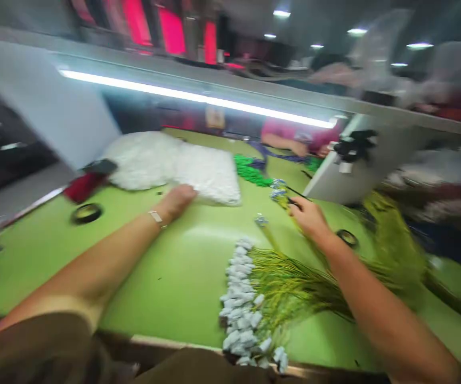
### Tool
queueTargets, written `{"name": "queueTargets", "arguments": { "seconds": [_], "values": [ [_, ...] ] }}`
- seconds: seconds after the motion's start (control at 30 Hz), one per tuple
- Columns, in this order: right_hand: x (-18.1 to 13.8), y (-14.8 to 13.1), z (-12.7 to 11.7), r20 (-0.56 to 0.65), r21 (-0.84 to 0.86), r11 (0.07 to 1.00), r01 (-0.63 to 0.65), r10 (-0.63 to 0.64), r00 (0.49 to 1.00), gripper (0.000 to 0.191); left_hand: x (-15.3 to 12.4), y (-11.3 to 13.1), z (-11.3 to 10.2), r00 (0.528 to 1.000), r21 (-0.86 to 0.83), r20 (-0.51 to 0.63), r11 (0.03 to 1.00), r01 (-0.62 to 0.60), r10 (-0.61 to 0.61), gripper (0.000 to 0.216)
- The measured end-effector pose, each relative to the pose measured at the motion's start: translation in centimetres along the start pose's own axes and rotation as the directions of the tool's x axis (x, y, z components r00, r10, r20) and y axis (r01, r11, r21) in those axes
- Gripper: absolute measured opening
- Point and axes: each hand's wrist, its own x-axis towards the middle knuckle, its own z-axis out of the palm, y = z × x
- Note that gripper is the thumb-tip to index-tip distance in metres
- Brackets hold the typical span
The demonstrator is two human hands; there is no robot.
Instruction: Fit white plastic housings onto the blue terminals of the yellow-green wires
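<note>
My left hand [178,200] is at the lower edge of a white, full-looking plastic bag [208,173]. Blur hides its fingers, so its grip cannot be made out. On the other side, my right hand [308,216] is closed in a pinch, with a small dark thing at its fingertips that is too blurred to name. Yellow-green wires with silvery ends [278,190] lie just beyond those fingers, partly behind the hand. Nearer me, under my right forearm, spreads a large bundle of yellow-green wires [294,280] with pale, bluish-white ends [240,304].
Black tape rolls lie on the green tabletop [166,304], one at left [87,213], another at right [347,238]. Green-ended pieces [252,170] sit further back. A person in pink [302,136] works beyond, behind a white panel [334,165]. A lit tube lamp [198,97] hangs across.
</note>
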Motion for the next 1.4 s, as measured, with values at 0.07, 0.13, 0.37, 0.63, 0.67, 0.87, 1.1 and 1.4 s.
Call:
{"name": "queueTargets", "arguments": {
  "seconds": [0.07, 0.13, 0.37, 0.63, 0.67, 0.87, 1.1, 1.4],
  "values": [
    [1.1, -0.8, 1.0, 0.063, -0.006, 0.999, 0.038, -0.038, 0.997, 0.037, 0.3, -1.9, 2.6, 0.99, 0.105, 0.13, 0.994, 0.042, -0.055, 0.017],
    [1.6, -2.7, 2.1, 0.178, -0.064, 0.989, 0.135, -0.122, 0.976, 0.041, 0.3, -3.0, 4.1, 0.973, 0.153, 0.226, 0.988, 0.003, -0.038, 0.018],
    [3.2, -13.2, 6.8, 0.408, -0.352, 0.861, 0.368, -0.213, 0.888, 0.033, -2.3, -4.3, 4.0, 0.989, 0.017, -0.067, 0.991, 0.134, -0.132, 0.049],
    [5.9, -14.6, 12.4, 0.336, -0.395, 0.819, 0.416, -0.292, 0.895, 0.031, -2.0, -6.2, 4.1, 0.981, 0.176, -0.064, 0.965, 0.192, -0.184, 0.024],
    [5.9, -14.1, 12.7, 0.302, -0.43, 0.793, 0.431, -0.324, 0.897, 0.032, -1.8, -6.3, 3.8, 0.975, 0.18, -0.122, 0.962, 0.206, -0.186, 0.025],
    [5.9, -11.0, 12.1, 0.227, -0.538, 0.623, 0.568, -0.542, 0.809, 0.02, -1.4, -7.6, 1.2, 0.967, 0.139, -0.213, 0.975, 0.173, -0.141, 0.026],
    [6.1, -10.1, 11.0, 0.504, -0.324, 0.643, 0.694, -0.503, 0.702, 0.019, -2.4, -8.8, -0.8, 0.959, -0.224, 0.243, 0.953, 0.203, -0.147, 0.016],
    [5.4, -14.3, 10.9, 0.399, -0.363, 0.8, 0.478, -0.33, 0.855, 0.035, -1.5, -3.3, 3.5, 0.998, 0.028, 0.035, 0.999, -0.046, 0.045, 0.014]
  ]
}}
